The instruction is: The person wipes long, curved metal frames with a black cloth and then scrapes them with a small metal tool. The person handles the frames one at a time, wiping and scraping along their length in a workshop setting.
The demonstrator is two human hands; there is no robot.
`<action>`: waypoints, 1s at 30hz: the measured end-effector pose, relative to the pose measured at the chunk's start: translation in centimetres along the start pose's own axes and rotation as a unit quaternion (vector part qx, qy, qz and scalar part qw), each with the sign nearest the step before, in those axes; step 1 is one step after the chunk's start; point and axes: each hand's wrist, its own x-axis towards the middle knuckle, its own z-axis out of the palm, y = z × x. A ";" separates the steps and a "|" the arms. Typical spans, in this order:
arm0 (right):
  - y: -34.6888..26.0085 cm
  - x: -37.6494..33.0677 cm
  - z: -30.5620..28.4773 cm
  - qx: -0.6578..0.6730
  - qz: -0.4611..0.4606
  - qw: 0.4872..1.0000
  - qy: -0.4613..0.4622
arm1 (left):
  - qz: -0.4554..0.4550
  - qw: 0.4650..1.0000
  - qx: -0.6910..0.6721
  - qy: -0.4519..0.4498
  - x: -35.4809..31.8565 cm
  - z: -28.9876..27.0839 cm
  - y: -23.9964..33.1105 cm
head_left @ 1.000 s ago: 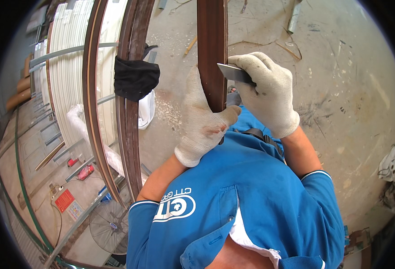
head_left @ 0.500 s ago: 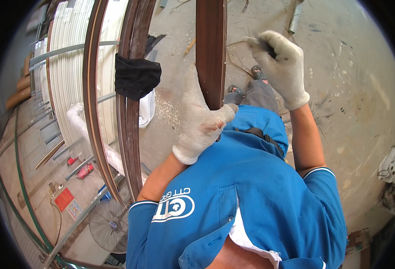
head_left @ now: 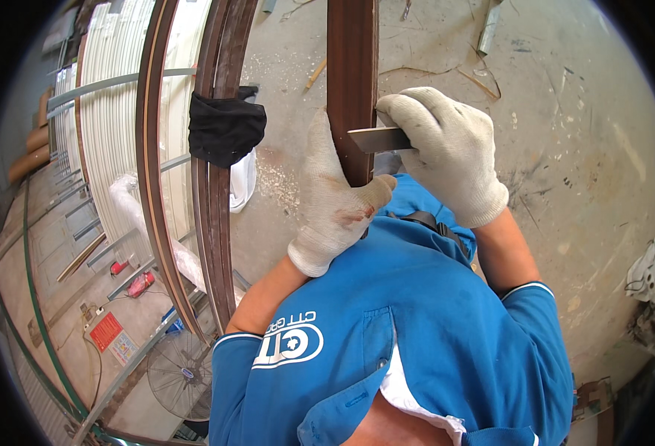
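Observation:
A long dark-brown board [head_left: 353, 67] runs from the upper edge down to my body. My gloved left hand [head_left: 335, 201] is wrapped round its near end, fingers along the left side and thumb across the end. A reddish-brown stain marks that glove. In my gloved right hand [head_left: 446, 156], closed at the board's right edge, is a knife blade [head_left: 376, 140], flat, grey and slant-tipped. The blade lies across the board's right part, pointing left; whether it touches the surface I cannot tell. Its handle, if any, is hidden in the glove.
Left of the board stand more brown profiles [head_left: 216, 201] with a black cloth [head_left: 227, 128] draped over them. Beyond are stacked white strips [head_left: 115, 97] on a metal rack. A fan [head_left: 186, 372] stands lower left. A metal piece [head_left: 489, 28] lies on the floor at upper right.
My right hand has come down and left to the board's edge, and the blade now shows over the board. My left hand keeps its grip, nearly unmoved.

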 end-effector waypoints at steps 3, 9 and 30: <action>0.3 1.0 -1.1 -0.070 -0.045 0.992 -0.090 | -0.004 0.991 0.137 -0.011 0.0 -0.3 -0.2; 1.1 1.4 0.0 -0.057 -0.072 0.989 -0.116 | -0.048 0.985 0.163 -0.018 0.3 -0.6 0.2; 1.0 -0.2 3.9 0.448 0.268 0.853 0.011 | -0.002 0.998 0.067 0.018 0.5 -0.1 1.0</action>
